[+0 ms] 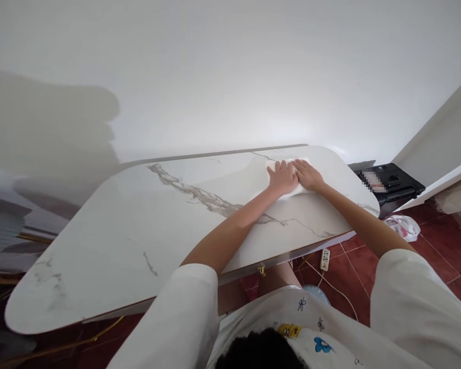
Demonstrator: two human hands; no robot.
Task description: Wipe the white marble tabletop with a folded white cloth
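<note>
A white cloth (273,165) lies on the white marble table (138,225) near its far right corner. My left hand (282,177) rests flat on the cloth with its fingers stretched out. My right hand (307,174) lies beside it, touching it, also flat on the cloth with fingers extended. Both arms reach forward across the tabletop from white short sleeves.
The table stands against a white wall. A black device (392,184) sits low at the right past the table's end. On the red tiled floor lie a white power strip (325,259) with its cord and a crumpled plastic bag (405,227).
</note>
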